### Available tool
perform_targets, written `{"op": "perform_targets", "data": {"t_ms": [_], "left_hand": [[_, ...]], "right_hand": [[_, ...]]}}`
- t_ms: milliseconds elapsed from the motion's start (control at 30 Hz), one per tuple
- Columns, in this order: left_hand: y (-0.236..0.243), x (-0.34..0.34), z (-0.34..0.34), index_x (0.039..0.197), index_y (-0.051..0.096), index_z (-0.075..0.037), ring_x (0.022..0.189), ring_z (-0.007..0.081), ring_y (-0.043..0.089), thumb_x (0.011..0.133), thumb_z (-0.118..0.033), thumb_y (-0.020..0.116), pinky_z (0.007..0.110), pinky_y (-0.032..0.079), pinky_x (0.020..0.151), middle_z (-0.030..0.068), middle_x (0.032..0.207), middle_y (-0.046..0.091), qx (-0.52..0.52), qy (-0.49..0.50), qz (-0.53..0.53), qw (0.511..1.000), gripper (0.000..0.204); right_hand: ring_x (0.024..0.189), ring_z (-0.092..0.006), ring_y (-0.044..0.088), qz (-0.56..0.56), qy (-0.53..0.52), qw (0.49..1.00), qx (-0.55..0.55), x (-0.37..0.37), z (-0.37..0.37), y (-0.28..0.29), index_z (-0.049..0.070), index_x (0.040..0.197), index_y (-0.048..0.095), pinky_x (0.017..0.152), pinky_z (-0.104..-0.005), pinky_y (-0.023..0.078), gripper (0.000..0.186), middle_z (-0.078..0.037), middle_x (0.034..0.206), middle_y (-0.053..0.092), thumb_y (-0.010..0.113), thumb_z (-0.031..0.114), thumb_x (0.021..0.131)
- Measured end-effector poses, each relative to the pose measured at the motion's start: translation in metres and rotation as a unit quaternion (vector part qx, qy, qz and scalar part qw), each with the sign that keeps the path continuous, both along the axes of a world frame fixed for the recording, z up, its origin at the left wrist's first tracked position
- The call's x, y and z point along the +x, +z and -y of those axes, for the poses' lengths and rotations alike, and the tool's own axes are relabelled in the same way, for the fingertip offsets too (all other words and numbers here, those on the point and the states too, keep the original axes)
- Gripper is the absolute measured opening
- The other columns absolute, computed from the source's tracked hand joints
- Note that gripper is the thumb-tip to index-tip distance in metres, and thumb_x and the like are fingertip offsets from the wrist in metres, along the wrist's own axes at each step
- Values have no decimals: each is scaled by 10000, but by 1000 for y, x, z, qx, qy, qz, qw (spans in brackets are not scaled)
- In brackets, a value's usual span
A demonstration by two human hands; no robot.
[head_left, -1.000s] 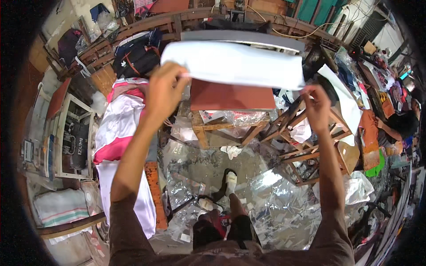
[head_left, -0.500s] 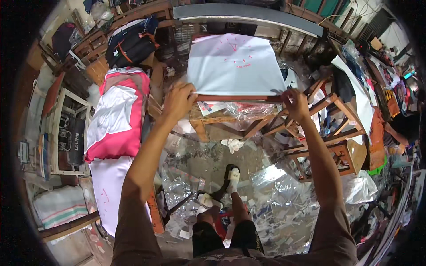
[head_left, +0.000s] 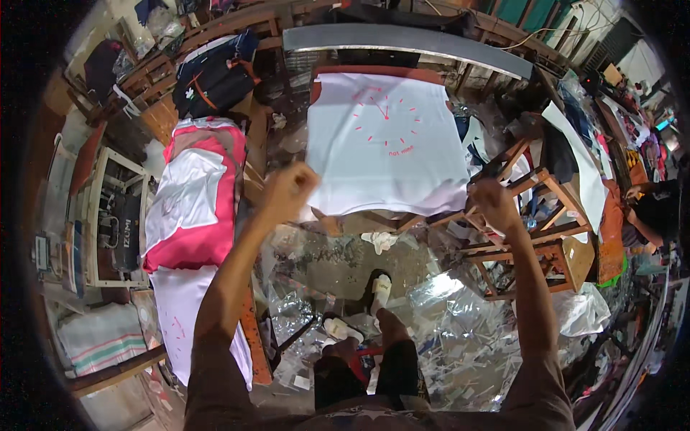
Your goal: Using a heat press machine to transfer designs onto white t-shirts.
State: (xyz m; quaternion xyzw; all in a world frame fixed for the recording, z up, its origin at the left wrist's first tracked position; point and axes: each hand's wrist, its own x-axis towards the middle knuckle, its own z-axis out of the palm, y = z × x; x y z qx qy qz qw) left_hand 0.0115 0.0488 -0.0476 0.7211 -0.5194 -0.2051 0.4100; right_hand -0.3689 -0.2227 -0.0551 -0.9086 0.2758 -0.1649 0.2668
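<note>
A white printed cloth (head_left: 384,176) lies over a reddish-brown board (head_left: 424,73) ahead of me, with a pink clock-like print on it. Its near edge hangs in waves past the front of the board. My left hand (head_left: 291,188) is closed at the cloth's near left side, fingers curled and a little blurred. At the near right corner, my right hand (head_left: 494,202) is also closed, its fingertips against the fabric. The fingers hide the exact points of grip. Along its far edge the board shows bare.
A pile of white and pink cloths (head_left: 190,208) covers a bench at left. Wooden stools (head_left: 553,230) stand at right. Clear plastic wrap (head_left: 460,309) and scraps litter the floor. A grey beam (head_left: 410,44) crosses the back; another person (head_left: 650,212) is at far right.
The cloth and its print have slid toward me, baring the board's far edge. Its near edge now hangs loosely past the front. Both hands have come nearer to me.
</note>
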Motion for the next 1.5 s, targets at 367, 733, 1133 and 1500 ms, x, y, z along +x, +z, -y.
{"op": "perform_targets", "data": {"t_ms": [367, 733, 1133, 1500], "left_hand": [[-52, 141, 234, 1061, 646, -124, 849, 322, 668, 809, -191, 639, 420, 526, 731, 138, 906, 686, -83, 191, 306, 929, 261], [-102, 241, 244, 1361, 488, -101, 1226, 324, 502, 895, -410, 590, 403, 375, 1057, 192, 1373, 495, 50, 88, 212, 972, 569], [-118, 179, 171, 1431, 401, -47, 1211, 295, 516, 906, -488, 581, 379, 385, 1035, 167, 1416, 474, 33, 206, 244, 947, 709], [-70, 115, 172, 1266, 472, -11, 1038, 340, 613, 810, -397, 733, 419, 477, 882, 222, 1137, 611, -41, 247, 182, 951, 652]], "right_hand": [[744, -203, 636, 101, -153, 982, 40, 166, 207, -51, 50, 1142, 624, 660, -339, 503, 273, -90, 916, 664, 598, 211, 923], [1106, -232, 546, 459, 175, 767, 413, 161, 298, -135, 42, 1261, 552, 945, -415, 461, 464, -117, 1240, 582, 618, 360, 929], [942, -205, 597, 219, -151, 898, 351, 183, 231, -96, 35, 1214, 569, 760, -330, 538, 386, -106, 1130, 592, 569, 319, 953], [933, -163, 617, 77, -169, 947, 261, 209, 283, -72, 63, 1108, 644, 835, -393, 518, 302, -31, 997, 654, 684, 253, 877]]}}
